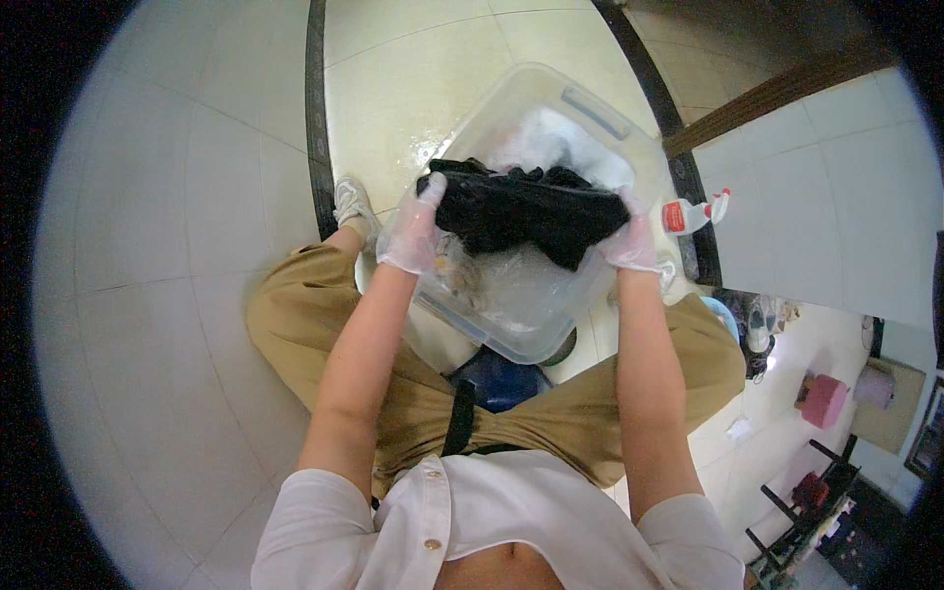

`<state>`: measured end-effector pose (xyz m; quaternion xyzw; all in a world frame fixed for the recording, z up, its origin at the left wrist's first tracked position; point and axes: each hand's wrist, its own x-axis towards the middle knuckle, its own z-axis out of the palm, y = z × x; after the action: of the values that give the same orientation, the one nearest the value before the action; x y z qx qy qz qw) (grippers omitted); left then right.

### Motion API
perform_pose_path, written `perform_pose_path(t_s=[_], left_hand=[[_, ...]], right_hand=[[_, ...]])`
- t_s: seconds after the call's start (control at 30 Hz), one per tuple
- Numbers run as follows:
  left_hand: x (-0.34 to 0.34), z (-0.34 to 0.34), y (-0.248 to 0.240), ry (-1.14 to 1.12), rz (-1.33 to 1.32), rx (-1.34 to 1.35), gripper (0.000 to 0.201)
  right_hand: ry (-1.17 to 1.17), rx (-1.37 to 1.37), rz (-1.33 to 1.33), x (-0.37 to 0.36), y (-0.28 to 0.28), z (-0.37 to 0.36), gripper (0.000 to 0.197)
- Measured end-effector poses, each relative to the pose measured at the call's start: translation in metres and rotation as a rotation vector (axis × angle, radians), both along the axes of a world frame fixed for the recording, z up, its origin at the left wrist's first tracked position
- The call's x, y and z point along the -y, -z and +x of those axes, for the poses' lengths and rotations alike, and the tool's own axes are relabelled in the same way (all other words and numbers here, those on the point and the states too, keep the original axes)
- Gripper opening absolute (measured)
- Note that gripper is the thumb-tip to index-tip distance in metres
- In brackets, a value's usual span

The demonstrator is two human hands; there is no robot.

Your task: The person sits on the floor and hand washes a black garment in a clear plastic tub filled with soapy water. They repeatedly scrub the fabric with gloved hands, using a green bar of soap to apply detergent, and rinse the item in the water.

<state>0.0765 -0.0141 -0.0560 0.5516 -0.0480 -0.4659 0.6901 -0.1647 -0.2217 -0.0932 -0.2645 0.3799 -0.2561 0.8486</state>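
A dark, wet-looking cloth garment [526,211] is stretched between my two hands above a clear plastic tub [516,346]. My left hand [415,228], in a thin see-through glove, is closed on the garment's left end, thumb on top. At the other end my right hand [632,236], gloved alike, grips the cloth; its fingertips are partly hidden. White suds [551,143] fill the far part of the tub. Shallow water and a pale, brownish item [462,280] lie in the near part. The garment's exact kind cannot be made out.
A white spray bottle [688,216] with a red label stands right of the tub, by the dark floor border. My legs straddle the tub, with a dark blue seat [500,379] beneath me. Tiled wall rises at left; shoes [757,326] and a pink stool [824,400] are at right.
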Motion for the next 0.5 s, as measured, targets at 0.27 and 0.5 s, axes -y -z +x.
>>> perform_pose_path(t_s=[0.27, 0.5], left_hand=[[-0.026, 0.011, -0.001, -0.005, 0.018, 0.166, 0.044], [-0.006, -0.023, -0.011, 0.062, 0.315, -0.111, 0.054]], right_hand=[[0.098, -0.232, -0.073, 0.050, -0.045, 0.021, 0.028], [0.206, -0.446, -0.574, 0.056, -0.048, 0.007, 0.031]])
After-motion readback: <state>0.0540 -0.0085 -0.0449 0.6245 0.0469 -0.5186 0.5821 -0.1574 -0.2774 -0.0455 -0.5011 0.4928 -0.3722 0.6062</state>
